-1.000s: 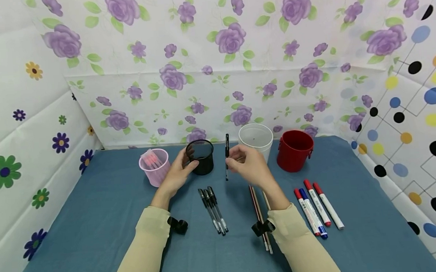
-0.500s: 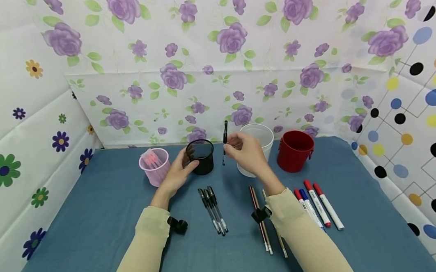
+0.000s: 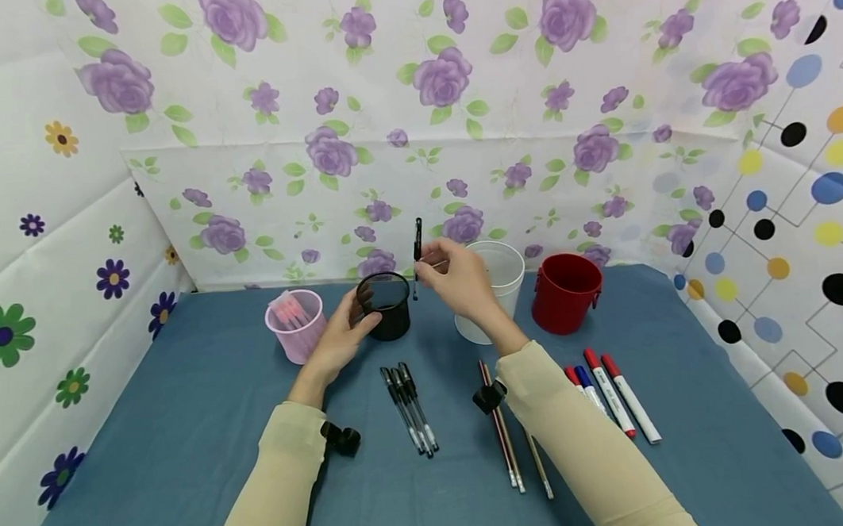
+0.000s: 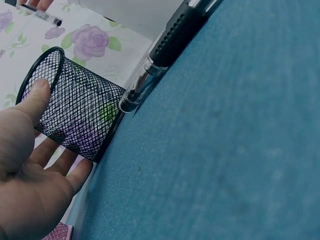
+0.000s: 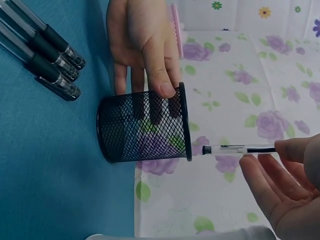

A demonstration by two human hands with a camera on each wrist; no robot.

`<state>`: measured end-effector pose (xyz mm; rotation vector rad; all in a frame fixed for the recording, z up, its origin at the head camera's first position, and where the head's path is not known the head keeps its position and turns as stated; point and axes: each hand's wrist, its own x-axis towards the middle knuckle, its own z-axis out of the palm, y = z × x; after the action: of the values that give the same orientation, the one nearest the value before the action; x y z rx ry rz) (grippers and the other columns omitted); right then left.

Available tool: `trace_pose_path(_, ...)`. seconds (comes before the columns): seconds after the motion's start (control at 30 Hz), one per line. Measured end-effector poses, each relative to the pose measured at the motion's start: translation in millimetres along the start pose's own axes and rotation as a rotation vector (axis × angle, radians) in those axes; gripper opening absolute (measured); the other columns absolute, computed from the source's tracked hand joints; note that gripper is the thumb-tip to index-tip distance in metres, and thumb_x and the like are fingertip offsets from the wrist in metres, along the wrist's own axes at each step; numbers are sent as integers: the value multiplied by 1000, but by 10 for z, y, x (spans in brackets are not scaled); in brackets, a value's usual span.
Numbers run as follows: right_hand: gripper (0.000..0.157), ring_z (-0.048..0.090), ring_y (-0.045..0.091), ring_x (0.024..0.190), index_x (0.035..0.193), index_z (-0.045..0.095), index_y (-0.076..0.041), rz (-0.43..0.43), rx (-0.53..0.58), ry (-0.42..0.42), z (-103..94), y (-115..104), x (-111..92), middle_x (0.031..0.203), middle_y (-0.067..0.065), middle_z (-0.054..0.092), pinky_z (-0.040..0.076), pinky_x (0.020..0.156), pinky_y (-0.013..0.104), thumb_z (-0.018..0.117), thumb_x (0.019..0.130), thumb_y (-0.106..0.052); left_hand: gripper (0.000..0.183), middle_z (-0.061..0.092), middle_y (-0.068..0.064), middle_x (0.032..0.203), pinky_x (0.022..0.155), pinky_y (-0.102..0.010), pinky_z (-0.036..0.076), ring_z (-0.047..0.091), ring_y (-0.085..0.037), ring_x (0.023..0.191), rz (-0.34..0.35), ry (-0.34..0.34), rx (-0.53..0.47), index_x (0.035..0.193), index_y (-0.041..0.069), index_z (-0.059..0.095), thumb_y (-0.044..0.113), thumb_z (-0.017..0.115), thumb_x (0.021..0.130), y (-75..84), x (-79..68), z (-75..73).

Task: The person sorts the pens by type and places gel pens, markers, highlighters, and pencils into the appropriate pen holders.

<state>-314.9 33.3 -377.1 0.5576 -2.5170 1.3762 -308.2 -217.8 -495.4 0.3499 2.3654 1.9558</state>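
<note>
My left hand (image 3: 334,341) holds a black mesh pen cup (image 3: 394,323) upright on the table, its thumb near the rim and its fingers round the far side. With thumb and fingers, my right hand (image 3: 460,283) pinches a black-capped gel pen (image 3: 418,238), held upright just right of the cup. In the right wrist view the lower end of that pen (image 5: 232,149) points at the cup's rim, a small gap away. Three similar gel pens (image 3: 409,410) lie on the cloth in front of the cup.
A pink cup (image 3: 301,342) with pink-and-white items inside stands left of my left hand. Behind my right wrist is a white cup (image 3: 507,298), then a red cup (image 3: 565,297). Pencils (image 3: 506,449) and several markers (image 3: 632,403) lie to the right, partly under my right forearm.
My right hand has lifted the gel pen higher and carried it leftward, close to the mesh cup. The left hand keeps its hold on the cup.
</note>
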Motion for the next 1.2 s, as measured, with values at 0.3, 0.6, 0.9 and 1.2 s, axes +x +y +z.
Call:
trace_pose_path(0.3,21,77,22,88,123,70,-9,-26,77,23,163,-19,201,109,8,75,63,74,36,71,105,-20,71,30,-13,172,126,-62,25,21,-38,161,-3,5,6,169,16,26,30,62,110,24,-6,25)
trace_pose_path(0.6,23,77,22,88,124,68,-6,3,98,-27,276,-30,304,109,12,74,64,76,34,70,105,-18,70,30,-15,172,126,-61,25,21,-39,161,3,7,4,169,18,27,28,62,110,14,9,23)
trace_pose_path(0.9,22,77,25,88,122,69,-4,27,83,-94,364,33,347,108,14,75,63,75,32,71,105,-17,69,29,-15,172,126,-61,25,21,-40,160,13,3,-1,169,15,26,25,61,111,1,8,18)
trace_pose_path(1.2,20,77,22,85,121,69,-6,95,110,-116,444,142,332,110,13,76,64,77,32,71,105,-17,70,30,-16,171,126,-62,26,22,-40,160,8,4,10,170,17,25,27,61,111,-9,18,25)
